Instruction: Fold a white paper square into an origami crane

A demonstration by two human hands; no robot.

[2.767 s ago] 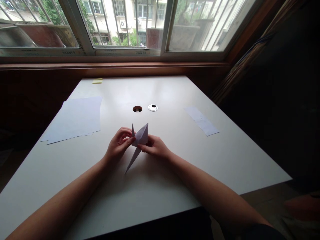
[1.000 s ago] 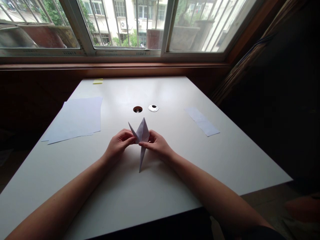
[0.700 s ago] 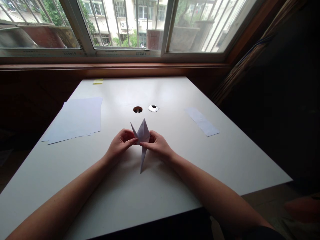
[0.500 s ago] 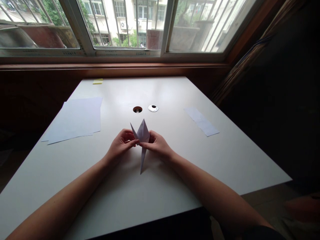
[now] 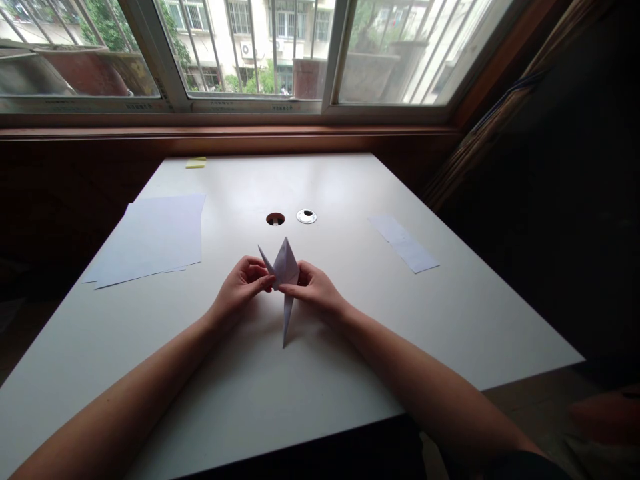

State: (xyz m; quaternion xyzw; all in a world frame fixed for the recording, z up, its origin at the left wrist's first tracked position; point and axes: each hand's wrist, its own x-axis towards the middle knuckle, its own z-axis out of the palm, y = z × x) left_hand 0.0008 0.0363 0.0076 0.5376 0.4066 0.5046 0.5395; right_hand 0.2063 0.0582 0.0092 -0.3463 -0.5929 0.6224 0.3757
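Between my two hands is a folded paper figure point(image 5: 287, 265), pale and pointed like an origami crane. One broad point stands upward, a thin spike leans up to the left, and another long spike hangs down toward me. My left hand point(image 5: 249, 283) pinches the lower left side, near the base of the thin spike, with thumb and fingers. My right hand point(image 5: 314, 287) grips the right side, its thumb lying across the front and its fingers partly hidden behind the paper. Both hands are just above the white table point(image 5: 240, 407).
Loose sheets of paper point(image 5: 150, 240) lie at the left, and a paper strip point(image 5: 404, 243) at the right. Beyond my hands are a round cable hole point(image 5: 275, 219) and its ring-shaped cover point(image 5: 307, 217). A yellow pad point(image 5: 195, 163) sits near the far edge, below the window.
My left hand has shifted slightly left and up, bringing the thin left spike outward with it. The lower spike's tip has swung a little right. My right hand is nearly still.
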